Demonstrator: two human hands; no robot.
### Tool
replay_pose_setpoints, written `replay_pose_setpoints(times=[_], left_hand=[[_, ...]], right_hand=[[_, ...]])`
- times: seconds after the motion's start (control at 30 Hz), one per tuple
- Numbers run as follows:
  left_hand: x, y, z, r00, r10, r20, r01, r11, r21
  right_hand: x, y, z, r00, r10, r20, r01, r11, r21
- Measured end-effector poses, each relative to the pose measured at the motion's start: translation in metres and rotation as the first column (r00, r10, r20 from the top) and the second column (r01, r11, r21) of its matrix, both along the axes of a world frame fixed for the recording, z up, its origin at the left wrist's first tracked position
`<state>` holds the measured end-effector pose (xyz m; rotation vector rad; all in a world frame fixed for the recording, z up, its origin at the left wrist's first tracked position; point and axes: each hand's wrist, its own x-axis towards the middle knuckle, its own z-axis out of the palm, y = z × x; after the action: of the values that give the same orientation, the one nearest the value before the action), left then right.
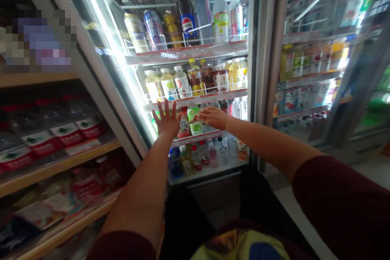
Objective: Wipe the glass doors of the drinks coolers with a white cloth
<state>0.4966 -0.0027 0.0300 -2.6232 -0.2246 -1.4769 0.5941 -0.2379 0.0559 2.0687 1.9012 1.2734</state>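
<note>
Both of my arms stretch toward a lit drinks fridge. My left hand (167,120) is open with its fingers spread, in front of the third shelf and just below a row of juice bottles (167,84). To its right, my right hand (213,117) lies flat, palm down, with its fingers pointing left and nothing seen in it. Between and behind the hands stand a bottle with a red label (184,124) and a green and white bottle (195,122). Whether either hand touches anything, I cannot tell.
Upper fridge shelves hold a cola bottle (186,16) and several cans (154,28). Small bottles (204,153) stand on the bottom shelf. At left, a wooden shelf (91,150) carries red-labelled bottles (45,138). A metal door post (265,65) and another stocked fridge (313,61) are on the right.
</note>
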Motion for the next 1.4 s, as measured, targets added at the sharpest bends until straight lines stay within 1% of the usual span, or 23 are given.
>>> replay_pose_setpoints(times=[0.07, 0.13, 0.2, 0.27, 0.33, 0.43, 0.5, 0.53, 0.6, 0.67, 0.73, 0.77, 0.8, 0.87, 0.93, 0.97, 1.0, 1.07, 1.13, 1.2, 1.27, 1.33, 1.4], left_hand=[[0.0, 0.0, 0.0, 1.0, 0.0, 0.0, 0.0, 1.0, 0.0], [-0.001, -0.001, 0.001, 1.0, -0.003, -0.007, 0.003, 1.0, -0.016], [-0.002, -0.003, 0.002, 1.0, -0.007, -0.02, 0.006, 0.999, -0.042], [-0.003, -0.005, 0.003, 0.999, -0.009, -0.036, 0.007, 0.998, -0.057], [-0.005, -0.005, 0.004, 0.999, -0.014, -0.047, 0.011, 0.998, -0.056], [-0.007, -0.005, 0.004, 0.998, -0.033, -0.06, 0.029, 0.998, -0.055], [-0.007, -0.005, 0.003, 0.997, -0.045, -0.064, 0.04, 0.997, -0.067], [-0.007, -0.005, 0.003, 0.997, -0.051, -0.061, 0.046, 0.996, -0.073], [-0.007, -0.005, 0.002, 0.997, -0.058, -0.048, 0.054, 0.995, -0.08], [-0.007, -0.007, 0.002, 0.997, -0.055, -0.05, 0.051, 0.995, -0.084], [-0.008, -0.008, 0.003, 0.997, -0.043, -0.063, 0.037, 0.995, -0.09], [-0.009, -0.009, 0.003, 0.997, -0.037, -0.07, 0.031, 0.996, -0.089], [-0.009, -0.009, 0.003, 0.997, -0.033, -0.074, 0.026, 0.996, -0.085], [-0.01, -0.008, 0.003, 0.997, -0.027, -0.073, 0.022, 0.997, -0.07], [-0.009, -0.007, 0.002, 0.997, -0.023, -0.072, 0.019, 0.998, -0.055], [-0.008, -0.006, 0.002, 0.997, -0.021, -0.07, 0.017, 0.998, -0.052], [-0.007, -0.005, 0.001, 0.997, -0.02, -0.068, 0.017, 0.999, -0.051], [-0.005, -0.004, 0.001, 0.998, -0.028, -0.065, 0.024, 0.998, -0.052], [-0.005, -0.004, 0.001, 0.997, -0.037, -0.065, 0.033, 0.998, -0.059], [-0.005, -0.005, 0.001, 0.997, -0.035, -0.076, 0.029, 0.997, -0.07], [-0.005, -0.006, 0.001, 0.996, -0.024, -0.084, 0.019, 0.997, -0.071], [-0.005, -0.006, 0.001, 0.996, -0.02, -0.084, 0.015, 0.998, -0.061], [-0.004, -0.005, 0.0, 0.996, -0.019, -0.083, 0.015, 0.998, -0.055]], right_hand=[[0.001, 0.003, 0.013, 1.0, -0.002, 0.018, 0.002, 1.0, 0.02], [0.003, 0.007, 0.038, 0.998, -0.059, -0.031, 0.064, 0.975, 0.211], [0.004, 0.012, 0.057, 0.984, -0.11, -0.139, 0.16, 0.893, 0.421], [0.001, 0.018, 0.055, 0.965, -0.135, -0.225, 0.235, 0.828, 0.51], [-0.005, 0.023, 0.031, 0.969, -0.131, -0.211, 0.213, 0.872, 0.44], [-0.012, 0.027, -0.013, 0.998, -0.013, -0.068, 0.02, 0.994, 0.108], [-0.012, 0.027, -0.024, 0.998, 0.055, 0.001, -0.055, 0.998, -0.042], [-0.01, 0.027, -0.021, 0.998, 0.054, 0.016, -0.053, 0.998, -0.039], [-0.007, 0.028, -0.006, 1.0, -0.017, -0.011, 0.019, 0.993, 0.12], [-0.007, 0.031, 0.007, 0.988, -0.106, -0.114, 0.14, 0.925, 0.354], [-0.011, 0.035, 0.003, 0.967, -0.148, -0.208, 0.232, 0.849, 0.475], [-0.015, 0.036, -0.006, 0.964, -0.151, -0.22, 0.239, 0.854, 0.462], [-0.018, 0.037, -0.018, 0.97, -0.138, -0.202, 0.21, 0.894, 0.397], [-0.023, 0.036, -0.043, 0.991, -0.064, -0.121, 0.081, 0.986, 0.146], [-0.022, 0.032, -0.054, 0.998, 0.02, -0.059, -0.025, 0.996, -0.09], [-0.018, 0.029, -0.052, 0.998, 0.038, -0.045, -0.044, 0.989, -0.139], [-0.014, 0.025, -0.044, 0.999, 0.032, -0.044, -0.037, 0.991, -0.128], [-0.005, 0.016, -0.018, 0.995, -0.034, -0.09, 0.039, 0.998, 0.051], [0.003, 0.006, 0.007, 0.977, -0.111, -0.184, 0.163, 0.941, 0.297], [0.008, -0.004, 0.015, 0.956, -0.158, -0.247, 0.252, 0.875, 0.413], [0.01, -0.015, 0.004, 0.959, -0.172, -0.225, 0.246, 0.9, 0.361], [0.012, -0.026, -0.014, 0.983, -0.127, -0.135, 0.148, 0.976, 0.162], [0.017, -0.037, -0.025, 0.998, -0.045, -0.054, 0.042, 0.998, -0.054]])
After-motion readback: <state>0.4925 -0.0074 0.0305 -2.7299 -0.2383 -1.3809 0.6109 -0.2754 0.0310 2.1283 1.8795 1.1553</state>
